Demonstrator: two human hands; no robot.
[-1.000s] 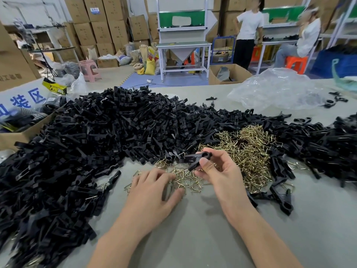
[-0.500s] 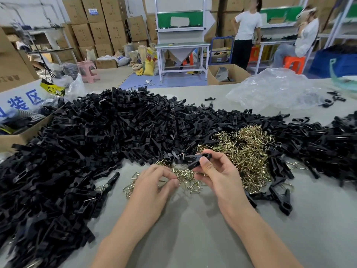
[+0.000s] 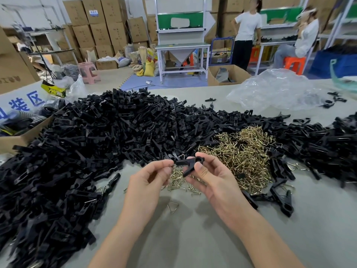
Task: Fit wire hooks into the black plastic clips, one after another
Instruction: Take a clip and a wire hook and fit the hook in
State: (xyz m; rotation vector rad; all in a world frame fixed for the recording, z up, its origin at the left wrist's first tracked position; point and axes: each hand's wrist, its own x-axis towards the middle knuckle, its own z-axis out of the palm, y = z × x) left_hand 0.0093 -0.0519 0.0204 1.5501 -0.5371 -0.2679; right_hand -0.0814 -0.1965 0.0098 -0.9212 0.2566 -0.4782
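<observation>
In the head view, above a grey table (image 3: pixel 193 238), we see two bare hands raised close together. Our right hand (image 3: pixel 214 182) grips one black plastic clip (image 3: pixel 190 163), thumb on its near side and fingers curled behind its thicker right end. Our left hand (image 3: pixel 148 182) has thumb and forefinger pinched together right at the clip's left tip. Whether they hold a wire hook is too small to tell.

Just behind the hands lies a tangled brass-coloured pile of wire hooks (image 3: pixel 245 151), ringed by a broad heap of black clips (image 3: pixel 116 132). One loose hook (image 3: pixel 172 206) lies on the table between our wrists.

We judge the clip light, stiff and smooth, best held by its thick body with the tip left free. The hooks look thin, springy and prone to snagging, so we would pinch one at its bend.
</observation>
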